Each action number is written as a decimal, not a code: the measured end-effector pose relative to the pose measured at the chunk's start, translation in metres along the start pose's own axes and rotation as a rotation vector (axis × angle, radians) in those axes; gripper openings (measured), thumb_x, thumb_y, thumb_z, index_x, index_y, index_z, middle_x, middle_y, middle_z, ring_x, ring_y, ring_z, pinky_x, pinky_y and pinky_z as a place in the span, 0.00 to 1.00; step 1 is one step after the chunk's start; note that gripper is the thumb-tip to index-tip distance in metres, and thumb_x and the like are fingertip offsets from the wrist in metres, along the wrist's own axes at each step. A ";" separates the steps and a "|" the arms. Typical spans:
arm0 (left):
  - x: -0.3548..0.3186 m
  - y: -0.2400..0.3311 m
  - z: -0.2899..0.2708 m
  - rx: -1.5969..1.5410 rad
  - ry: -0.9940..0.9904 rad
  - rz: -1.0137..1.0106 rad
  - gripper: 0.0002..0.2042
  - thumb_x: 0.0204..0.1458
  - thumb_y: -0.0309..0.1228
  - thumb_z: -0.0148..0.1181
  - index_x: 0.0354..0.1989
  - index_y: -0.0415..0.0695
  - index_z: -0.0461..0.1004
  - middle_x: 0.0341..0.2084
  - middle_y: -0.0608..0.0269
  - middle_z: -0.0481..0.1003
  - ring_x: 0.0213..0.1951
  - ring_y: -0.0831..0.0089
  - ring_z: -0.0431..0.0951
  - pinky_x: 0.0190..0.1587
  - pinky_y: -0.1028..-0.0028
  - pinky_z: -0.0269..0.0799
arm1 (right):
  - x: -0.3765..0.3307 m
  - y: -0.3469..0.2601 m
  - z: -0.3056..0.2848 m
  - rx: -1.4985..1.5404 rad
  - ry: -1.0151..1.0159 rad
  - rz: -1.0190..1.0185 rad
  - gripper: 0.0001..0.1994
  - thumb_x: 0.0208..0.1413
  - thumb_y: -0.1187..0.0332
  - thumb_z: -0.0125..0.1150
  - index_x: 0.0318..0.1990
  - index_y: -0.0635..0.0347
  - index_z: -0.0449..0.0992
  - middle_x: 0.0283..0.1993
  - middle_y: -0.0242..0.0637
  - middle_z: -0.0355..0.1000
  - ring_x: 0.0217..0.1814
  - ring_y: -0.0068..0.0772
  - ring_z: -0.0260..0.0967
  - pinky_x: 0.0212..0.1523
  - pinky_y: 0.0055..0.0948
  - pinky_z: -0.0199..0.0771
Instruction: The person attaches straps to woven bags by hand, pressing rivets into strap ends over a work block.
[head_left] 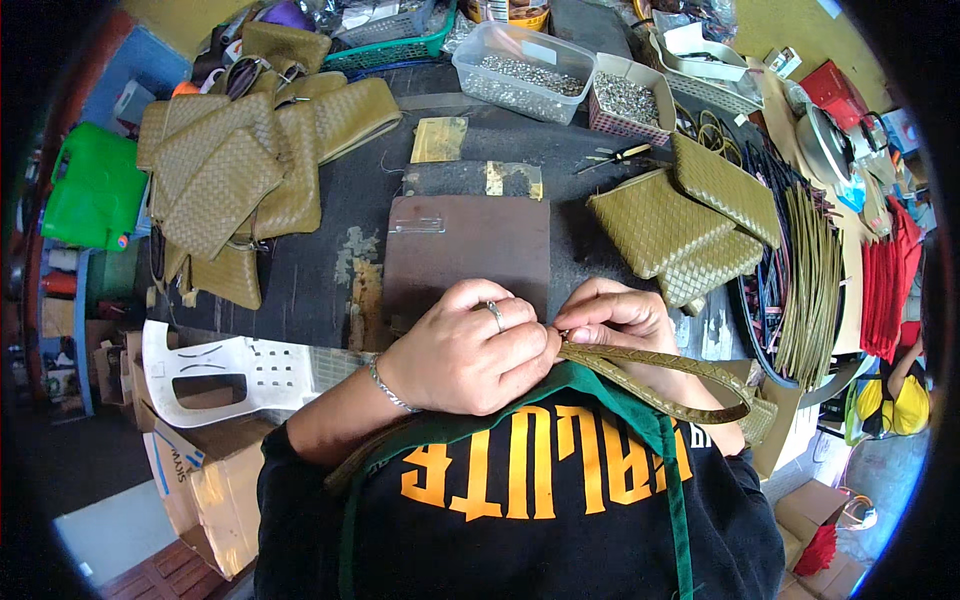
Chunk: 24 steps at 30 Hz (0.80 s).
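Close against a green apron [560, 388] at a crowded workbench [345, 180], two bare hands meet over the end of an olive strap [700, 366]. The left hand [475, 345] is curled closed, its knuckles facing up, and the right hand [620, 320] pinches from the other side, thumb and forefinger together; both appear clamped on the strap, though the left fingers hide the exact contact. From the grip, the strap loops out to the right, across the right forearm, and doubles back.

The step in hand looks like fine fingertip work on the strap's end, perhaps at a fitting too small to make out. Such work calls for one hand holding the end steady while the other adjusts it, with the loop kept free of the sleeve.

Just beyond the grip lies a brown board [470, 265]. Woven olive pouches are heaped beyond it to the left [220, 180] and stacked to the right [650, 220]; farther off stand a clear tub [520, 100] of small metal pieces and a yellow-handled tool [632, 153].
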<state>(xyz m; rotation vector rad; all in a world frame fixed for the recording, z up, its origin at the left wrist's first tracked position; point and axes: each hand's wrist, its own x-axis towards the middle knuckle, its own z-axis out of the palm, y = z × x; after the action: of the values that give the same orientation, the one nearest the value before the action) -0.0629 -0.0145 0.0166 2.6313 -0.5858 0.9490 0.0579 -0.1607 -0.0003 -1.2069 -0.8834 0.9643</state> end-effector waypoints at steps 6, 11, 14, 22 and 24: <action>-0.002 -0.001 -0.005 -0.072 -0.074 -0.035 0.08 0.34 0.28 0.58 0.25 0.40 0.73 0.20 0.69 0.69 0.30 0.76 0.70 0.36 0.75 0.59 | 0.001 0.010 -0.003 -0.050 -0.051 -0.161 0.07 0.42 0.78 0.56 0.32 0.64 0.75 0.30 0.36 0.67 0.33 0.23 0.65 0.33 0.17 0.65; -0.003 -0.002 -0.003 -0.078 -0.067 -0.015 0.06 0.35 0.29 0.57 0.23 0.42 0.72 0.20 0.70 0.69 0.29 0.77 0.70 0.36 0.75 0.59 | 0.001 0.010 -0.006 -0.048 -0.113 -0.201 0.08 0.42 0.79 0.56 0.33 0.64 0.74 0.32 0.37 0.67 0.35 0.24 0.64 0.35 0.19 0.66; -0.004 -0.004 -0.001 -0.081 -0.047 -0.017 0.04 0.37 0.29 0.55 0.21 0.43 0.71 0.19 0.71 0.68 0.28 0.78 0.69 0.37 0.75 0.59 | 0.001 0.012 -0.008 -0.018 -0.140 -0.217 0.08 0.42 0.79 0.55 0.33 0.64 0.74 0.34 0.37 0.67 0.37 0.25 0.64 0.36 0.19 0.66; -0.005 -0.010 0.001 -0.183 -0.050 -0.104 0.10 0.33 0.30 0.61 0.24 0.39 0.72 0.21 0.65 0.70 0.27 0.73 0.72 0.32 0.76 0.63 | 0.002 0.010 -0.004 -0.265 -0.089 -0.325 0.13 0.36 0.76 0.63 0.34 0.64 0.73 0.36 0.39 0.67 0.36 0.28 0.65 0.36 0.22 0.66; -0.006 -0.012 0.002 -0.219 -0.058 -0.161 0.10 0.33 0.29 0.61 0.24 0.38 0.71 0.21 0.63 0.71 0.27 0.71 0.72 0.31 0.75 0.65 | 0.002 0.016 0.005 -0.164 0.018 -0.250 0.10 0.37 0.75 0.62 0.31 0.65 0.73 0.33 0.38 0.67 0.34 0.28 0.64 0.34 0.23 0.65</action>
<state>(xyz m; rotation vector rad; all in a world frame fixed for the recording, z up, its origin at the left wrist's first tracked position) -0.0605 -0.0024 0.0097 2.4729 -0.4543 0.7190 0.0517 -0.1557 -0.0148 -1.2066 -1.0873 0.6895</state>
